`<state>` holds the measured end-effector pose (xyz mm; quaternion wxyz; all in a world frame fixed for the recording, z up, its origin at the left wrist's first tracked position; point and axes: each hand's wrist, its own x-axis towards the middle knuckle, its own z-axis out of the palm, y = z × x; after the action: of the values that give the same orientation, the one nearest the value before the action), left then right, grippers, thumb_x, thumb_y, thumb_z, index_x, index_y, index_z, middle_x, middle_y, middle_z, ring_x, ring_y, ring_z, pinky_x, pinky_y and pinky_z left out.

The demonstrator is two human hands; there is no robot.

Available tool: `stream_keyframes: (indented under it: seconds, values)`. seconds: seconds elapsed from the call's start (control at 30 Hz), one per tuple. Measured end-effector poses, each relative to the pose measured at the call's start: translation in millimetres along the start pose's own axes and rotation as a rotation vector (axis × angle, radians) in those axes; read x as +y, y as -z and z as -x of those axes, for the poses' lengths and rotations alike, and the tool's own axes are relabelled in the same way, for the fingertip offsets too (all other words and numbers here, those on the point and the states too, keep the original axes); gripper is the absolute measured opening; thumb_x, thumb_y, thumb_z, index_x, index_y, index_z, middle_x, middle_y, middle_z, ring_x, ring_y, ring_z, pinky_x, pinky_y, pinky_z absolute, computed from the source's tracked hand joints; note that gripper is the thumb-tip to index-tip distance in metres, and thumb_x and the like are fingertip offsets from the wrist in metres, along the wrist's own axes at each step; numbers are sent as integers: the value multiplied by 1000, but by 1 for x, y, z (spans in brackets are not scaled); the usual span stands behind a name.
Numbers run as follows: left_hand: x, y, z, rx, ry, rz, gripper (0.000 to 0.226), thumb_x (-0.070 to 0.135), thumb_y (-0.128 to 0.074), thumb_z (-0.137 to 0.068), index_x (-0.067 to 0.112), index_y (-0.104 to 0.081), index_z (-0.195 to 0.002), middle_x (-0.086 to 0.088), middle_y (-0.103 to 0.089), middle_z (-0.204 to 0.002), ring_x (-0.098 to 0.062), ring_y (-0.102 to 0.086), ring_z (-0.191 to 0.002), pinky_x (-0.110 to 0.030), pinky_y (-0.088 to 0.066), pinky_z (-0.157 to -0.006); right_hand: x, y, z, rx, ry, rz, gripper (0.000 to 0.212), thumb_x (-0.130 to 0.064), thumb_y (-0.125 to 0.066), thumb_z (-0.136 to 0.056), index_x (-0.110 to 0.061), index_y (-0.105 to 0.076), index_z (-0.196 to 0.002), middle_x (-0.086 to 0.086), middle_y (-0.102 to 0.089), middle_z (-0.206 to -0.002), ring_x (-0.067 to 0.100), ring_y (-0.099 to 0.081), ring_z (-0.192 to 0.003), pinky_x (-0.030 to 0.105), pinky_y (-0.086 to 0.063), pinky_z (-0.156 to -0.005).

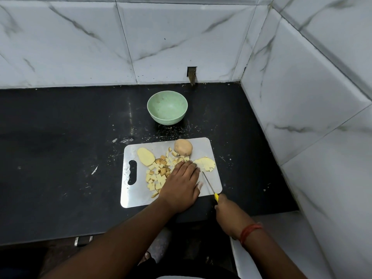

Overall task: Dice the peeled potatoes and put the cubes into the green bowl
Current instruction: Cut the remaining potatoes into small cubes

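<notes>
One view only, worn on the head, looking forward and steeply down onto the black counter (60, 158) from close above. Wide-angle, so the marble wall tiles (80, 37) bow across the top and right. Both forearms reach in from the bottom edge; the cutting board (211, 178) sits just below centre.

Ahead of the knife-holding right hand (227, 213), the left hand (181, 184) covers the cutting board (213, 182). Beyond it, potato cubes (159, 174) and a whole potato (183, 147) block the way to the green bowl (167, 109).
</notes>
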<state>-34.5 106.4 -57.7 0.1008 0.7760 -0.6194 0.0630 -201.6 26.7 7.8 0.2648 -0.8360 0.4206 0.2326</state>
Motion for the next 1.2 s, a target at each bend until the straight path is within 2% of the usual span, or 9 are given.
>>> stream_keyframes:
  seconds: [0.1, 0.2, 0.3, 0.43, 0.6, 0.77, 0.87, 1.03, 1.2]
  values:
    - [1, 2, -1, -12, 0, -9, 53, 42, -41, -104, 7, -60, -138, -14, -56, -143, -30, -48, -136, -47, -31, -121, 2, 3, 2, -25, 27, -46, 30, -14, -37, -101, -4, -40, -128, 13, -60, -107, 28, -62, -97, 29, -45, -71]
    - [1, 3, -1, -27, 3, -26, 53, 42, -40, -104, 7, -60, -138, -14, -57, -142, -30, -48, -136, -47, -32, -120, 4, 8, 10, -43, 37, -24, 29, -14, -36, -101, -3, -41, -128, 17, -59, -117, 33, -60, -107, 34, -46, -84]
    - [2, 4, -1, -54, 6, -50, 54, 43, -37, -104, 8, -60, -139, -13, -57, -143, -30, -48, -136, -47, -32, -121, 8, 11, 15, -73, 52, -5, 23, -15, -36, -101, -5, -43, -121, 14, -60, -109, 31, -61, -104, 28, -44, -76]
    - [3, 4, 0, -91, -1, -87, 55, 44, -36, -105, 8, -60, -138, -13, -57, -143, -31, -48, -137, -50, -31, -121, 12, 26, 22, -23, 66, -136, 11, -22, -40, -102, -13, -45, -98, -2, -48, -78, 14, -52, -73, 20, -33, -54]
    - [1, 16, -5, -42, 30, -82, 53, 46, -39, -103, 10, -62, -133, -13, -57, -141, -31, -48, -136, -51, -29, -122, 20, 44, 25, 86, 101, -254, 16, -28, -40, -103, -15, -43, -93, -2, -47, -74, 9, -46, -61, 23, -32, -50]
    - [5, 21, -23, -23, -106, -55, 56, 47, -34, -105, 9, -57, -140, -15, -51, -149, -31, -43, -142, -49, -24, -125, 26, 50, 21, 107, 102, -352, 18, -28, -39, -103, -13, -47, -109, 0, -50, -74, 9, -47, -56, 22, -33, -48]
    - [15, 18, -41, -113, -189, -70, 62, 50, -27, -106, 11, -47, -151, -16, -37, -162, -31, -33, -150, -49, -20, -126, 28, 53, 18, 132, 110, -405, 17, -28, -41, -102, -13, -48, -103, 5, -55, -76, 13, -49, -53, 26, -38, -47]
    - [22, 15, -55, -351, -112, -163, 73, 59, -11, -105, 16, -14, -164, -15, -8, -171, -30, -5, -158, -47, -2, -128, 30, 56, 18, 113, 110, -459, 16, -28, -41, -102, -13, -46, -99, 8, -54, -74, 16, -49, -49, 25, -38, -40]
    - [8, 12, -39, -320, -105, -220, 72, 58, -19, -107, 8, -34, -156, -22, -30, -163, -37, -24, -152, -51, -15, -126, 35, 53, 18, 74, 102, -471, 16, -30, -40, -103, -16, -46, -103, 8, -51, -73, 16, -46, -45, 25, -38, -38]
